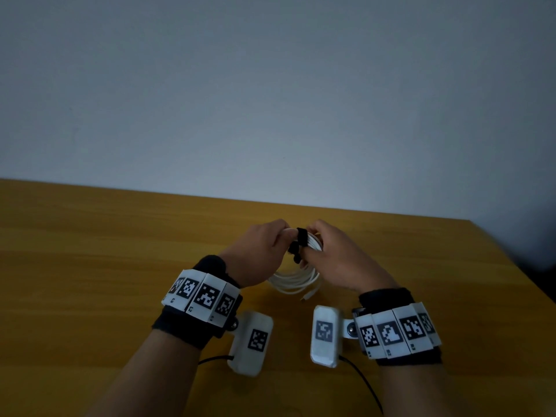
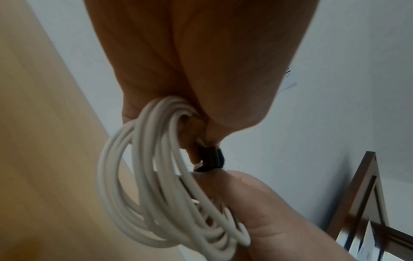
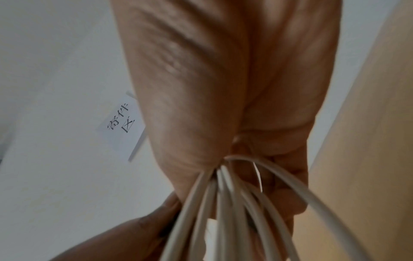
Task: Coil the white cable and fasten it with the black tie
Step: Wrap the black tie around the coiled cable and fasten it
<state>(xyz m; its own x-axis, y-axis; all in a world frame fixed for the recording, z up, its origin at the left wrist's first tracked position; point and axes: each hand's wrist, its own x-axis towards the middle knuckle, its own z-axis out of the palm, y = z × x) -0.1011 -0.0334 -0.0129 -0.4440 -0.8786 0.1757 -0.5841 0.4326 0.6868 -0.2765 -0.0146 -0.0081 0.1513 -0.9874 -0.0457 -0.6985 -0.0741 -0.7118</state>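
The white cable (image 1: 293, 279) hangs as a coil of several loops above the wooden table (image 1: 90, 251), held up between both hands. The black tie (image 1: 301, 236) is wrapped over the top of the coil, with a loose end hanging down between the hands. My left hand (image 1: 278, 236) pinches the coil just left of the tie. My right hand (image 1: 316, 239) grips the coil right of the tie, fingertips at the tie. In the left wrist view the loops (image 2: 156, 185) hang from the fingers, with the black tie (image 2: 211, 159) beside the other hand's thumb. In the right wrist view the strands (image 3: 223, 203) fan out from the closed fingers.
The cable's plug end (image 1: 310, 296) dangles just above the table below the coil. A plain wall (image 1: 270, 85) stands behind the table's far edge. A paper notice (image 3: 121, 123) with printed characters is on the wall. A dark wooden frame (image 2: 362, 194) stands to the right.
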